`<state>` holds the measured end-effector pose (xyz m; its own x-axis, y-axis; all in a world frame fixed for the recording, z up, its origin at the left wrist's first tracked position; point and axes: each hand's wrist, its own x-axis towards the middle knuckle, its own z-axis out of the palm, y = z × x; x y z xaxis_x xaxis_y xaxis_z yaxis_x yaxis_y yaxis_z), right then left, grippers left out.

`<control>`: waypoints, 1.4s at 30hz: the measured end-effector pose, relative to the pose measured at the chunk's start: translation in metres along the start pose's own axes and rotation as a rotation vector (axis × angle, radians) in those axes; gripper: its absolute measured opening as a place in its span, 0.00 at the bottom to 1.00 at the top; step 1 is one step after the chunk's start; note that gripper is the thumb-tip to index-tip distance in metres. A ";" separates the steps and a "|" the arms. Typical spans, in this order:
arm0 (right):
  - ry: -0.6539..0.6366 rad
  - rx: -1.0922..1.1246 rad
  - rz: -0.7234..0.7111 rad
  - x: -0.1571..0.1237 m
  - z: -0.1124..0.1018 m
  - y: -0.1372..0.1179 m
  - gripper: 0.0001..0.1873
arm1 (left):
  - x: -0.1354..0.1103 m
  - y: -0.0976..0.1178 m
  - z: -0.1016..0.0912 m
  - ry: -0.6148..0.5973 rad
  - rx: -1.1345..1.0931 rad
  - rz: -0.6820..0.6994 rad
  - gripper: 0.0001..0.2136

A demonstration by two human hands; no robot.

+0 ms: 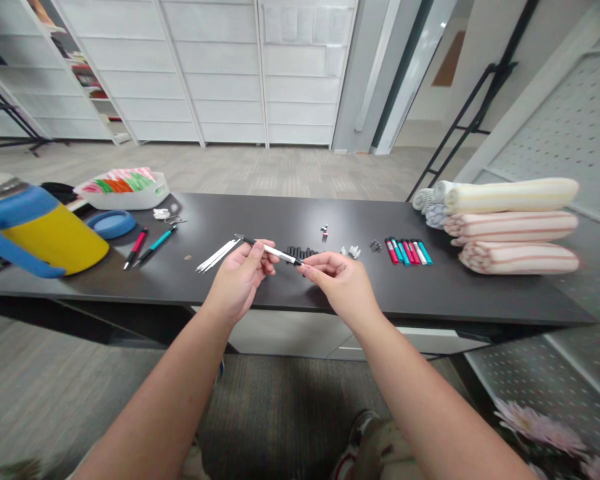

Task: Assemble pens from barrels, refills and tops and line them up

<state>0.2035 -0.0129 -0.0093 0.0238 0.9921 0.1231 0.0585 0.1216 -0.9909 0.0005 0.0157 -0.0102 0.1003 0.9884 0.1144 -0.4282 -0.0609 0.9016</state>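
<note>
A dark worktop [280, 213] carries a yellow jug with blue handle [50, 240] at its left end, a blue lid [111, 223] just beside it, a white tray [145, 198] of coloured items behind, and rolled striped towels [515, 227] stacked at the right end.

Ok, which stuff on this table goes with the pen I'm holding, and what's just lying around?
Likely in use: pen, held by left hand and right hand; white refills; black grips; coloured barrels.
Lying about: yellow jug; rolled towels; white basket.
</note>
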 end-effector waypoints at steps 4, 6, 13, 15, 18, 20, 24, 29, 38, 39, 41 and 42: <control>0.030 -0.051 0.004 -0.001 0.001 -0.002 0.16 | 0.000 0.000 -0.001 -0.006 0.011 0.000 0.15; 0.031 -0.067 -0.015 -0.002 0.002 -0.002 0.15 | -0.001 0.000 0.000 -0.001 0.013 0.005 0.15; -0.004 -0.100 -0.069 -0.006 0.003 0.000 0.14 | 0.000 -0.001 0.001 0.046 0.004 0.028 0.15; -0.021 -0.113 -0.086 -0.007 0.003 0.000 0.12 | 0.001 -0.001 0.001 0.042 0.003 0.030 0.15; -0.025 -0.230 -0.109 -0.007 0.002 -0.001 0.13 | 0.001 -0.002 0.001 0.033 0.001 0.032 0.15; -0.020 -0.321 -0.119 -0.008 0.002 -0.002 0.15 | 0.001 -0.002 0.000 0.032 0.004 0.035 0.15; -0.021 -0.368 -0.135 -0.008 0.003 -0.002 0.14 | 0.000 -0.002 0.001 0.036 0.007 0.043 0.15; -0.035 -0.403 -0.165 -0.009 0.003 -0.005 0.12 | -0.001 -0.001 0.003 0.028 0.029 0.047 0.15; -0.084 -0.485 -0.189 -0.008 0.003 -0.008 0.13 | -0.001 -0.002 0.000 0.019 0.031 0.039 0.14; -0.085 -0.488 -0.189 -0.009 0.003 -0.008 0.12 | -0.001 -0.002 -0.001 0.016 0.030 0.039 0.14; -0.093 -0.496 -0.190 -0.009 0.003 -0.009 0.12 | 0.000 -0.002 0.000 0.014 0.027 0.041 0.15; -0.102 -0.501 -0.194 -0.009 0.003 -0.010 0.12 | -0.001 -0.001 0.000 0.013 0.025 0.041 0.15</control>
<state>0.2000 -0.0227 -0.0009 -0.1304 0.9540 0.2700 0.5210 0.2976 -0.8000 0.0010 0.0153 -0.0114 0.0714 0.9867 0.1461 -0.4096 -0.1046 0.9062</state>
